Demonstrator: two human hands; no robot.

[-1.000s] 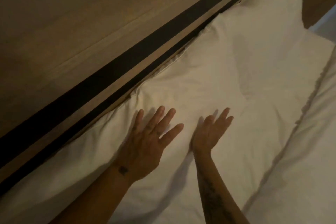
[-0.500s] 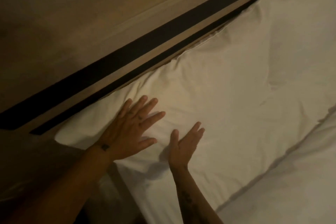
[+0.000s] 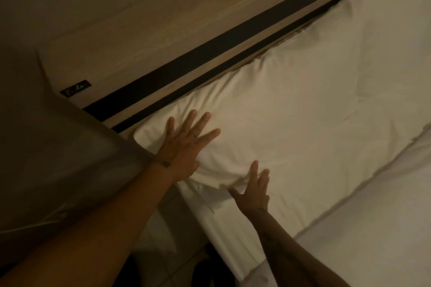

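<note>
Both grips (image 3: 184, 144) (image 3: 254, 193) flat atop pillow (image 3: 303, 109)

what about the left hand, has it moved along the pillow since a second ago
Yes. The left hand has slid left along the pillow, from its middle to its left end, near where the dark strip ends.

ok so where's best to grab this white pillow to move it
Probably the near long edge of the pillow, coming from the bedside: it lies free and lifted by the right hand, while the far edge sits tight against the headboard.
</note>
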